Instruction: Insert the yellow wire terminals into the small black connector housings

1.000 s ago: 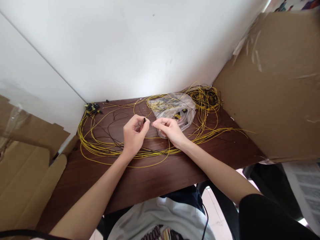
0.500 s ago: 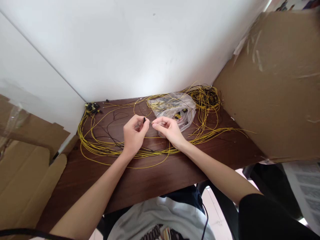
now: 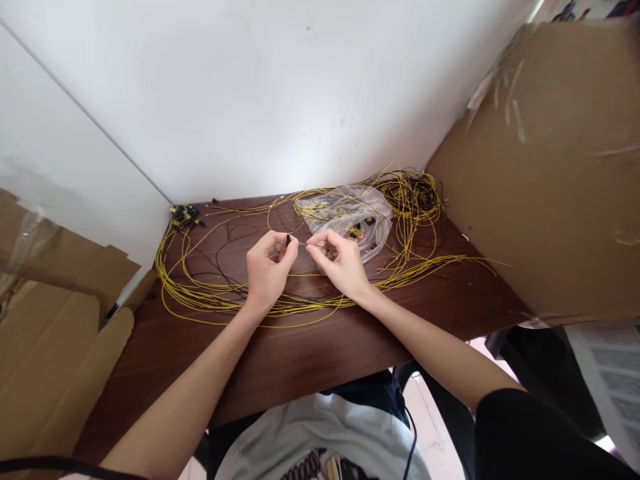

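1. Pinching a small black connector [image 3: 289, 239] between thumb and forefinger, the left hand [image 3: 267, 270] hovered just above the desk [image 3: 310, 353], closed on that part alone.
2. The right hand [image 3: 343, 263] was closed on the tip of a thin wire [image 3: 306, 245], whose bare end pointed at the connector and stood just beside it (whether it had already entered, the view was too small to tell).
3. Judging by this, the step in hand was seating the wire end into the connector; the next move would call for a steady, straight push along the wire's line, the left hand holding the part firm.
4. Yellow wire loops [image 3: 200, 293] lay spread over the desk under both wrists, a clear plastic bag [image 3: 350, 213] of parts sat just behind the right hand, and a cardboard box [image 3: 545, 173] stood at the right edge.
5. A tangled wire bundle [image 3: 413, 190] lay beside the bag, near the wall.
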The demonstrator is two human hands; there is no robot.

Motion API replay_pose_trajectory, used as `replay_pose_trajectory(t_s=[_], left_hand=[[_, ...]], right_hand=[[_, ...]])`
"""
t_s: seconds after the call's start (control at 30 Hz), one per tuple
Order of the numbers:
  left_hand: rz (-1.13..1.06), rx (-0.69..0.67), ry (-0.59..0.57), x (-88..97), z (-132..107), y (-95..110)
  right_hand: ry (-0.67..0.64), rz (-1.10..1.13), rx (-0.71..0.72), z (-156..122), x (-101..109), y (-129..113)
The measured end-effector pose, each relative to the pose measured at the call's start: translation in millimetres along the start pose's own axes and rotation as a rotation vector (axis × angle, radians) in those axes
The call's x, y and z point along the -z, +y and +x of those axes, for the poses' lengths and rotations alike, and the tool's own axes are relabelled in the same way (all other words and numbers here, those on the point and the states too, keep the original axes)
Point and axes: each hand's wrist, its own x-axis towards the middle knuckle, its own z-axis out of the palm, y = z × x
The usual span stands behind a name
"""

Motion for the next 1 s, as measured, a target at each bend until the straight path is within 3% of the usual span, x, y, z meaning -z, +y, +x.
replay_pose_trajectory(t_s=[0.37,0.5,0.63,0.9,1.0], left_hand=[[-0.007,-0.044,-0.040,0.5,-1.3,0.3],[0.020,-0.069,-0.046,0.7,-1.4,2.1],[0.067,-0.090,-0.054,1.3,-1.4,1.2],[0.001,-0.008,-0.095,0.9,-1.9,2.2],[-0.051,0.040,-0.120,0.4,-1.8,3.7]], right_hand=[[-0.035,0.415,-0.254,5.2,-1.2,-0.4],[-0.043,0.391,-0.269,6.0,-0.9,1.4],[-0.039,0.253,-0.168,4.9,-0.6,4.1],[-0.027,-0.067,0.208,2.2,4.9,-1.8],[0.003,-0.094,0.229,1.4,6.0,-3.0]])
